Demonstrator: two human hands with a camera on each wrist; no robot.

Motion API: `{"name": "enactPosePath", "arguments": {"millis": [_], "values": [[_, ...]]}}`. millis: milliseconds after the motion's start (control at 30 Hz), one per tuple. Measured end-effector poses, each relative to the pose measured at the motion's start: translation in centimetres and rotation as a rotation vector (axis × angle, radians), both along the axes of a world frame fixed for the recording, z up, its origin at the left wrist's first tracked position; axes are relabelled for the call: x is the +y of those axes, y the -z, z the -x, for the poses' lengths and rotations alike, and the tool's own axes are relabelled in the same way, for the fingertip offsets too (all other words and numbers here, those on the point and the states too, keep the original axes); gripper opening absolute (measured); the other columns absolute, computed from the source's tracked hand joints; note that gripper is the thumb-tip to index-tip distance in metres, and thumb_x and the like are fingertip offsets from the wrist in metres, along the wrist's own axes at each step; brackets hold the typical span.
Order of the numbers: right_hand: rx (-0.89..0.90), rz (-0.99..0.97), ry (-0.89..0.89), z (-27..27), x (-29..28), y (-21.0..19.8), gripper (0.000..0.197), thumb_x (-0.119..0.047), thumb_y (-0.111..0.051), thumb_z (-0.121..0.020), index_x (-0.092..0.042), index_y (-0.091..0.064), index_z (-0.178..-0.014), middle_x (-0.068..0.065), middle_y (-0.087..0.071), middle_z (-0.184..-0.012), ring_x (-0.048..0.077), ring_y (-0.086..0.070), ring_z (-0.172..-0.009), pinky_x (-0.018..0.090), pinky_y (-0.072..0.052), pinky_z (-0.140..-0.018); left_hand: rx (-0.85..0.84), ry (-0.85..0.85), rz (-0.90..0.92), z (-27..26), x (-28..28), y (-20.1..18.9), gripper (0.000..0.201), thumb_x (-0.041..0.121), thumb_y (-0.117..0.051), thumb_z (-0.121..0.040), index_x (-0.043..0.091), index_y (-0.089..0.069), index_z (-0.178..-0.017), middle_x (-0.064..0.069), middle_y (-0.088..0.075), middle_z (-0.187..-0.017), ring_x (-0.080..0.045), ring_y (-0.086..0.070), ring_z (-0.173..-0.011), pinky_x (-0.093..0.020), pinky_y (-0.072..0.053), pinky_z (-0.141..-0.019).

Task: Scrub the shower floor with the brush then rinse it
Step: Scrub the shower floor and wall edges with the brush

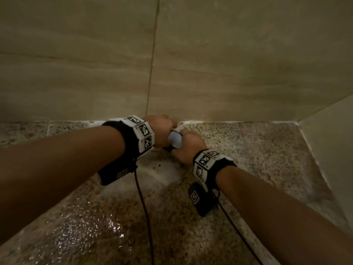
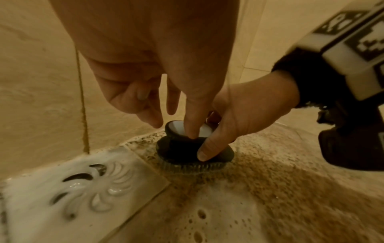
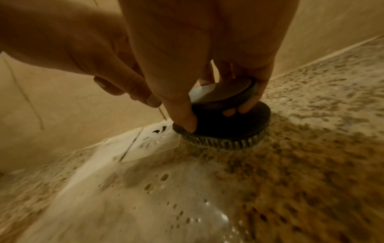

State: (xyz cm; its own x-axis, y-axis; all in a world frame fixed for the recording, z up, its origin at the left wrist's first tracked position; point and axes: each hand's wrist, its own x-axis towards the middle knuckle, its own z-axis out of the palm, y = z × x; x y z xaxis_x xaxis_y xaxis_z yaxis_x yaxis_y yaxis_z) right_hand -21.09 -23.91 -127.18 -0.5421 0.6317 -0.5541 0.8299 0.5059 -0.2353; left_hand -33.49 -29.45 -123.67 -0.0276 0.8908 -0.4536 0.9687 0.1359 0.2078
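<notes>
A round dark scrub brush [image 1: 174, 138] with a pale-topped knob stands bristles down on the speckled shower floor [image 1: 257, 150], close to the back wall. My right hand [image 1: 188, 146] grips it: the thumb [image 3: 187, 121] presses on the dark base [image 3: 228, 125] and the fingers curl under the knob on the far side. My left hand [image 1: 162, 129] hovers over the brush [image 2: 178, 152]. One straight digit [image 2: 193, 128] touches the knob's pale top while the other left fingers hang loosely curled. White foam [image 1: 160, 175] covers the wet floor in front of the brush.
A white patterned drain cover [image 2: 83, 189] lies in the floor just left of the brush, coated in suds. Beige tiled walls [image 1: 229, 64] close the space behind and on the right. Thin dark cables [image 1: 145, 207] hang from both wrist units over the glistening floor.
</notes>
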Motion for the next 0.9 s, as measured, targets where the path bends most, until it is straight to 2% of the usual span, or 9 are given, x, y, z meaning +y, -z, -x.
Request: {"name": "enactPosePath", "arguments": {"millis": [100, 200, 367, 533, 600, 667, 733, 800, 900], "values": [[0.044, -0.016, -0.080, 0.1, -0.5, -0.2, 0.063, -0.038, -0.069, -0.083, -0.010, -0.040, -0.131, 0.012, -0.047, -0.130, 0.031, -0.048, -0.117, 0.030, -0.039, -0.080, 0.046, -0.041, 0.050, 0.6, -0.5, -0.1, 0.030, 0.031, -0.059, -0.090, 0.010, -0.062, -0.111, -0.009, -0.064, -0.104, -0.023, -0.060, -0.090, -0.028, -0.042, -0.070], [0.072, 0.004, -0.134, -0.1, -1.1, -0.1, 0.061, -0.036, -0.073, -0.079, -0.011, -0.044, -0.126, 0.014, -0.046, -0.128, 0.033, -0.051, -0.114, 0.034, -0.042, -0.080, 0.086, -0.013, 0.136, -0.3, -0.7, -0.1, 0.032, 0.037, -0.058, -0.090, 0.010, -0.064, -0.105, -0.005, -0.056, -0.081, -0.019, -0.052, -0.074, -0.027, -0.038, -0.064], [0.088, 0.045, -0.228, -1.2, -1.8, -0.2, 0.064, -0.038, -0.079, -0.076, -0.013, -0.052, -0.128, 0.011, -0.056, -0.122, 0.029, -0.057, -0.109, 0.035, -0.047, -0.084, 0.102, 0.081, 0.197, -2.1, -1.5, 0.7, 0.033, 0.043, -0.065, -0.083, 0.018, -0.068, -0.104, -0.002, -0.066, -0.090, -0.015, -0.055, -0.071, -0.025, -0.041, -0.064], [0.084, 0.088, -0.355, 0.0, -3.4, -0.2, 0.054, -0.030, -0.081, -0.073, -0.011, -0.059, -0.118, 0.011, -0.058, -0.114, 0.028, -0.059, -0.100, 0.032, -0.048, -0.077, 0.130, 0.077, 0.203, -1.7, -3.9, 0.7, 0.031, 0.038, -0.069, -0.082, 0.015, -0.067, -0.103, -0.005, -0.067, -0.097, -0.021, -0.065, -0.089, -0.029, -0.048, -0.071], [0.151, 0.079, -0.382, 1.9, -3.9, 0.0, 0.046, -0.036, -0.080, -0.073, -0.013, -0.064, -0.109, 0.010, -0.062, -0.107, 0.028, -0.061, -0.094, 0.030, -0.046, -0.073, 0.119, 0.011, 0.202, 0.1, -4.7, 0.4, 0.030, 0.038, -0.066, -0.083, 0.014, -0.067, -0.100, -0.004, -0.064, -0.088, -0.020, -0.062, -0.082, -0.028, -0.046, -0.068], [0.220, 0.084, -0.390, 4.1, -4.4, 0.4, 0.039, -0.040, -0.079, -0.073, -0.014, -0.068, -0.099, 0.010, -0.065, -0.098, 0.026, -0.062, -0.086, 0.027, -0.042, -0.070, 0.102, -0.068, 0.175, 2.4, -5.6, 0.6, 0.025, 0.040, -0.065, -0.082, 0.016, -0.063, -0.087, 0.002, -0.053, -0.073, -0.018, -0.055, -0.072, -0.027, -0.043, -0.063], [0.265, 0.073, -0.376, 5.9, -4.7, 1.0, 0.037, -0.042, -0.078, -0.074, -0.013, -0.069, -0.094, 0.010, -0.064, -0.095, 0.023, -0.058, -0.083, 0.026, -0.039, -0.069, 0.104, -0.116, 0.136, 4.3, -6.5, 0.8, 0.026, 0.040, -0.062, -0.082, 0.016, -0.060, -0.075, 0.001, -0.054, -0.068, -0.019, -0.053, -0.067, -0.028, -0.046, -0.062], [0.322, 0.061, -0.334, 7.3, -4.5, 1.4, 0.041, -0.044, -0.078, -0.073, -0.013, -0.068, -0.097, 0.009, -0.062, -0.098, 0.023, -0.058, -0.089, 0.026, -0.040, -0.071, 0.158, -0.103, 0.099, 5.8, -7.1, 0.9, 0.026, 0.038, -0.057, -0.086, 0.014, -0.068, -0.088, -0.006, -0.065, -0.081, -0.025, -0.058, -0.073, -0.028, -0.046, -0.064], [0.346, 0.045, -0.277, 8.9, -3.6, 1.7, 0.040, -0.033, -0.076, -0.078, -0.012, -0.064, -0.110, 0.010, -0.058, -0.109, 0.026, -0.057, -0.100, 0.027, -0.039, -0.076, 0.224, -0.070, 0.030, 7.3, -6.7, 1.2, 0.025, 0.033, -0.055, -0.090, 0.016, -0.066, -0.106, -0.010, -0.066, -0.099, -0.029, -0.061, -0.090, -0.026, -0.036, -0.064]]}}
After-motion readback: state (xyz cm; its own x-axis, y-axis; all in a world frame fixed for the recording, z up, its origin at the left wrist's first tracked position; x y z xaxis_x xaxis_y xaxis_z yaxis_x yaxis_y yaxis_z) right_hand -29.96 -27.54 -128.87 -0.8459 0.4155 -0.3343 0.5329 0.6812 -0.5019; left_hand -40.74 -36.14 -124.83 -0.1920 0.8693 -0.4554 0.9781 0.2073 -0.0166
